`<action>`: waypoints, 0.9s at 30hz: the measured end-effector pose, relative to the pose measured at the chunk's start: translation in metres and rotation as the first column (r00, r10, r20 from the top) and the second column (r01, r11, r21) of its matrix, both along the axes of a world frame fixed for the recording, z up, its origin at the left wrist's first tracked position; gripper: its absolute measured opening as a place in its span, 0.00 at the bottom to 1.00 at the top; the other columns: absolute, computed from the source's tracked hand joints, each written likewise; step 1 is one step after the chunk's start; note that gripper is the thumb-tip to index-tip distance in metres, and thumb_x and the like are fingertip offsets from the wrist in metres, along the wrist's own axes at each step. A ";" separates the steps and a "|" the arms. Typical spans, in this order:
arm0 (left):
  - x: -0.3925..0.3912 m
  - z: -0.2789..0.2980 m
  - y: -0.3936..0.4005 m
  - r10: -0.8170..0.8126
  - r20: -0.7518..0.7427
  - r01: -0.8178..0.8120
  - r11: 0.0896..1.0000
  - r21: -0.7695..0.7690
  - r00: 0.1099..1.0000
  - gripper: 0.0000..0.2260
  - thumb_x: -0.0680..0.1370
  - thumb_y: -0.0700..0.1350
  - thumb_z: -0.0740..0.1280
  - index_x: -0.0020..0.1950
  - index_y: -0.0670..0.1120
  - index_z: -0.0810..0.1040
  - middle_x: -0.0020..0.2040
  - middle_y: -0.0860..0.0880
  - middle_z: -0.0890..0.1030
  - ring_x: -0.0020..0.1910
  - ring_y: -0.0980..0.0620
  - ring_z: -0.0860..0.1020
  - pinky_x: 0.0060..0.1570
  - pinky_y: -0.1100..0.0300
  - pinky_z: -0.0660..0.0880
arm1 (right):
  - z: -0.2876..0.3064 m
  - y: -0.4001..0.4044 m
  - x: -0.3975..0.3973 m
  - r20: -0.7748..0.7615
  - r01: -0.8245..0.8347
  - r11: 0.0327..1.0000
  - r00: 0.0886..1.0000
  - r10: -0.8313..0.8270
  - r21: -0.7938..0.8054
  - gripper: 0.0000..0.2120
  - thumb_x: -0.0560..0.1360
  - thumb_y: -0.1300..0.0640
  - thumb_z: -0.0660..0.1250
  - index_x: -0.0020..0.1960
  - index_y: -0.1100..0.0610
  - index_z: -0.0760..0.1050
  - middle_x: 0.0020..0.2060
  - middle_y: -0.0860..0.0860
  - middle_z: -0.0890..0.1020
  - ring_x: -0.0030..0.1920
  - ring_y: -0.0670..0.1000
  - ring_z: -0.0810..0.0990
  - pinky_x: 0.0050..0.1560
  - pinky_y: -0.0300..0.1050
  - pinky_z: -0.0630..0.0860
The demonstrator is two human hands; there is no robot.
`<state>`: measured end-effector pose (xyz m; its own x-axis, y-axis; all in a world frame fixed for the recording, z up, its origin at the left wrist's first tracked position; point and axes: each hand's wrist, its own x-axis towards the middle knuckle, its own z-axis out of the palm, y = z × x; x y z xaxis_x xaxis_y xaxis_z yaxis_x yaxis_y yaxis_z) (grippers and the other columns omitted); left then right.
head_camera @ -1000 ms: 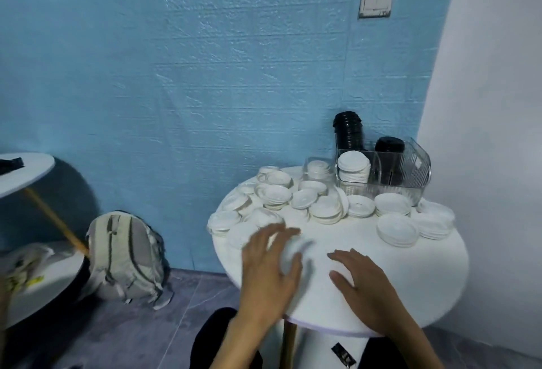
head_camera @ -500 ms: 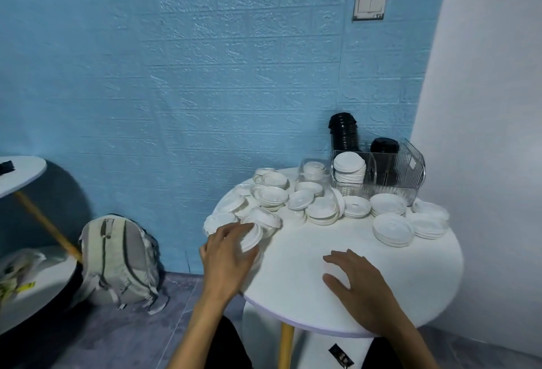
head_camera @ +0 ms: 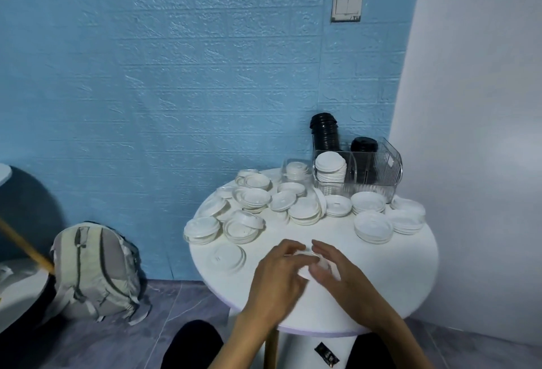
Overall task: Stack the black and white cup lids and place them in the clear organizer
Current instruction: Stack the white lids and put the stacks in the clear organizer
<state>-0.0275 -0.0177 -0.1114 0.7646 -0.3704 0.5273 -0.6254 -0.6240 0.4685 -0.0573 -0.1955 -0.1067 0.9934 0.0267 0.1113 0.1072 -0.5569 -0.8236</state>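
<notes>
Several white cup lids [head_camera: 255, 197] lie scattered and in low stacks over the far half of the round white table [head_camera: 410, 274]. My left hand [head_camera: 278, 277] and my right hand [head_camera: 337, 272] meet above the table's near middle and together hold a white lid [head_camera: 305, 269], mostly hidden by the fingers. A single lid [head_camera: 224, 257] lies flat to the left of my hands. The clear organizer [head_camera: 378, 172] stands at the back right, holding a white lid stack [head_camera: 330, 167] and black lid stacks [head_camera: 324, 131].
A small clear cup [head_camera: 296, 169] with white lids sits left of the organizer. The white wall [head_camera: 469, 134] stands close on the right. A grey backpack [head_camera: 96, 272] leans on the floor at the left, by another white table's wooden leg [head_camera: 26, 251].
My left hand has come back from the lids at the table's left edge to the near middle, bringing a white lid. My right hand has lifted off the table to meet it.
</notes>
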 end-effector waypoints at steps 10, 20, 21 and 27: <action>-0.003 0.018 0.047 -0.112 -0.078 0.098 0.982 -0.164 0.991 0.24 0.71 0.51 0.75 0.65 0.64 0.77 0.64 0.66 0.77 0.68 0.63 0.72 0.71 0.54 0.68 | -0.006 -0.002 0.005 0.056 -0.026 0.967 0.998 0.042 -0.253 0.46 0.61 0.19 0.64 0.74 0.40 0.65 0.67 0.31 0.68 0.69 0.37 0.70 0.69 0.36 0.64; 0.008 -0.007 0.121 0.329 -0.173 -0.349 0.931 -0.103 0.928 0.36 0.66 0.61 0.80 0.71 0.60 0.73 0.68 0.57 0.73 0.68 0.52 0.73 0.62 0.58 0.70 | -0.001 0.003 0.013 -0.023 -0.083 0.962 0.997 0.080 -0.261 0.47 0.67 0.34 0.76 0.78 0.37 0.55 0.71 0.29 0.67 0.72 0.36 0.66 0.69 0.34 0.61; 0.009 -0.010 0.119 0.332 -0.168 -0.350 0.932 -0.091 0.928 0.35 0.66 0.59 0.81 0.71 0.60 0.73 0.68 0.58 0.73 0.68 0.53 0.73 0.61 0.60 0.69 | -0.001 0.002 0.013 -0.026 -0.088 0.967 0.996 0.084 -0.240 0.48 0.65 0.34 0.78 0.77 0.37 0.56 0.69 0.28 0.68 0.71 0.35 0.67 0.68 0.32 0.61; 0.014 -0.015 0.111 0.379 -0.167 -0.397 0.914 -0.089 0.910 0.19 0.67 0.59 0.80 0.55 0.62 0.82 0.60 0.63 0.80 0.61 0.55 0.77 0.56 0.63 0.69 | -0.001 0.003 0.011 0.010 -0.096 0.965 0.995 0.101 -0.246 0.52 0.63 0.34 0.79 0.79 0.39 0.56 0.71 0.30 0.67 0.71 0.35 0.65 0.68 0.33 0.59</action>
